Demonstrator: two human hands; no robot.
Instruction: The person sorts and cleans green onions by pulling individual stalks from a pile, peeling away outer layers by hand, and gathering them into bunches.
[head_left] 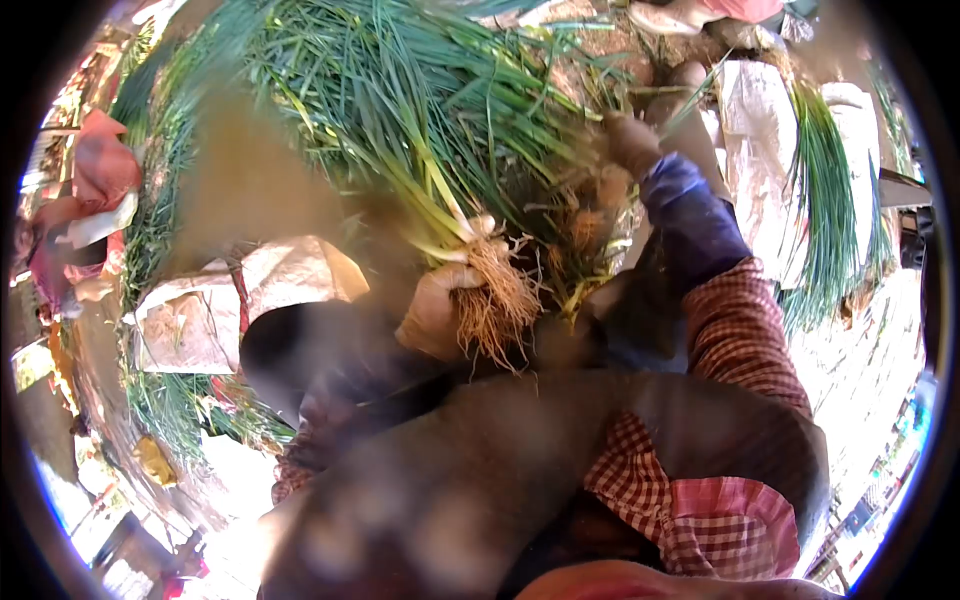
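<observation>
My left hand (435,312), in a pale glove, is closed round the white lower ends of a small bunch of green onions (462,232). Their long tan roots hang out beside the fingers, and the green leaves point up and away from me. In front lies a large heap of green onions (400,80). My right hand (632,147), in a brownish glove below a purple cuff, is at the right edge of this heap, close to stalks and roots. Its fingers are blurred and partly hidden, so their hold does not show.
Another bunch of green onions (828,200) rests over white sacks (760,150) on the right. A pale sack (190,320) lies to the left. A person in reddish clothing (100,170) is at the far left. Blurry smudges cover parts of the view.
</observation>
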